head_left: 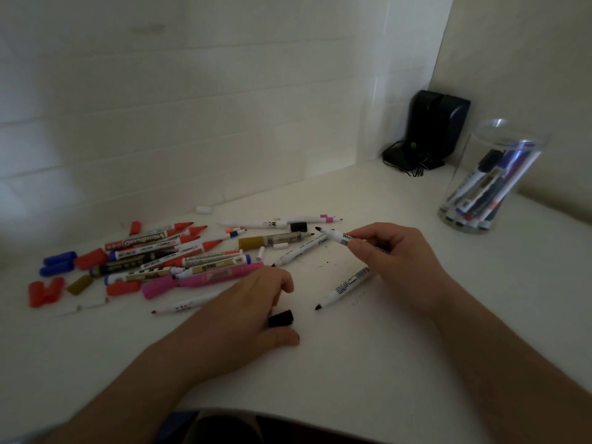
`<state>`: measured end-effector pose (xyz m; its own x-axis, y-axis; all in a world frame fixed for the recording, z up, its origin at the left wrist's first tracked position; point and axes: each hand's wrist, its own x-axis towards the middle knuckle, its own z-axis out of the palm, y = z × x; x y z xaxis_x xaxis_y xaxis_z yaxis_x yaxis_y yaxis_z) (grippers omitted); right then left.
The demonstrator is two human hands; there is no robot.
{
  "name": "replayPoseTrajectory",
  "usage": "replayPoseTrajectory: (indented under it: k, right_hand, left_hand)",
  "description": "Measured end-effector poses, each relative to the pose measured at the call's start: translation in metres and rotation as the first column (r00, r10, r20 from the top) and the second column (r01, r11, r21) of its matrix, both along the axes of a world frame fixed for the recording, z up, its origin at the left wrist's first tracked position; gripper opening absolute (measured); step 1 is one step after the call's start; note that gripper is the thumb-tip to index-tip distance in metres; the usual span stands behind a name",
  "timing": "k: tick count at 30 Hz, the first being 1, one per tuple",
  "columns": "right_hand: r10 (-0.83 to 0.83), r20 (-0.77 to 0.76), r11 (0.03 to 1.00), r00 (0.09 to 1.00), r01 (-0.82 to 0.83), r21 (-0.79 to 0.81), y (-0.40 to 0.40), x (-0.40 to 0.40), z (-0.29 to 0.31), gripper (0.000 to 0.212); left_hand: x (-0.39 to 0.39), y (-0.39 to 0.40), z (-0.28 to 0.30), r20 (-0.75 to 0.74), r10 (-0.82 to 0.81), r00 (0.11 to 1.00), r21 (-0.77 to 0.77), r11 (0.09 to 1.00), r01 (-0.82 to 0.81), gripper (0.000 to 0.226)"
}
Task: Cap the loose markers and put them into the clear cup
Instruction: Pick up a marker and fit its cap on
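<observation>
Many loose markers (179, 261) and caps (57, 262) lie heaped at the table's (368, 363) left. Nearer, the left hand (253, 302) pinches a black cap (281, 318) between thumb and fingers. Further right, the right hand (394, 254) grips an uncapped black marker (336, 236) raised off the table. Far right stands the clear cup (490, 181), holding markers.

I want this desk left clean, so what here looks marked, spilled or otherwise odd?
Small dark ink specks and smudges dot the white desk between the marker pile and the right hand. That hand holds an uncapped black marker; another uncapped marker lies beside the specks, tip bare.
</observation>
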<state>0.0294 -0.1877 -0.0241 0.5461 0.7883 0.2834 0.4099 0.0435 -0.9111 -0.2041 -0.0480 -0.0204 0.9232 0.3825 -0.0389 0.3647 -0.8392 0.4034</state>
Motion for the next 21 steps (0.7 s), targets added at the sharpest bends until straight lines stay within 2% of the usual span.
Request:
replayPoseTrajectory:
  k: [4, 8, 12, 17, 21]
  right_hand:
    - [-0.016, -0.033, 1.0, 0.999, 0.017, 0.016, -0.001, 0.003, 0.001, 0.011]
    - [-0.04, -0.059, 0.999, 0.997, 0.041, 0.026, 0.0, 0.004, 0.001, 0.011]
    - [0.011, -0.111, 0.999, 0.994, -0.006, 0.039, -0.001, 0.007, 0.002, 0.008]
    - [0.092, -0.156, 0.991, 0.983, -0.076, 0.109, -0.003, 0.012, 0.004, 0.015]
    - [0.096, -0.163, 0.992, 0.982, -0.081, 0.098, -0.002, 0.011, 0.006, 0.02]
  left_hand:
    - [0.013, 0.006, -0.001, 0.09, 0.016, 0.996, -0.084, 0.996, -0.009, 0.04]
    - [0.036, 0.019, 0.006, 0.292, 0.186, 0.938, -0.367, 0.927, -0.07, 0.048]
    - [0.061, 0.033, 0.027, 0.455, 0.228, 0.861, -0.547, 0.834, 0.068, 0.05]
    - [0.082, 0.045, 0.031, 0.56, 0.257, 0.788, -0.633, 0.746, 0.206, 0.054]
    - [0.088, 0.041, 0.024, 0.59, 0.285, 0.755, -0.633, 0.744, 0.214, 0.051]
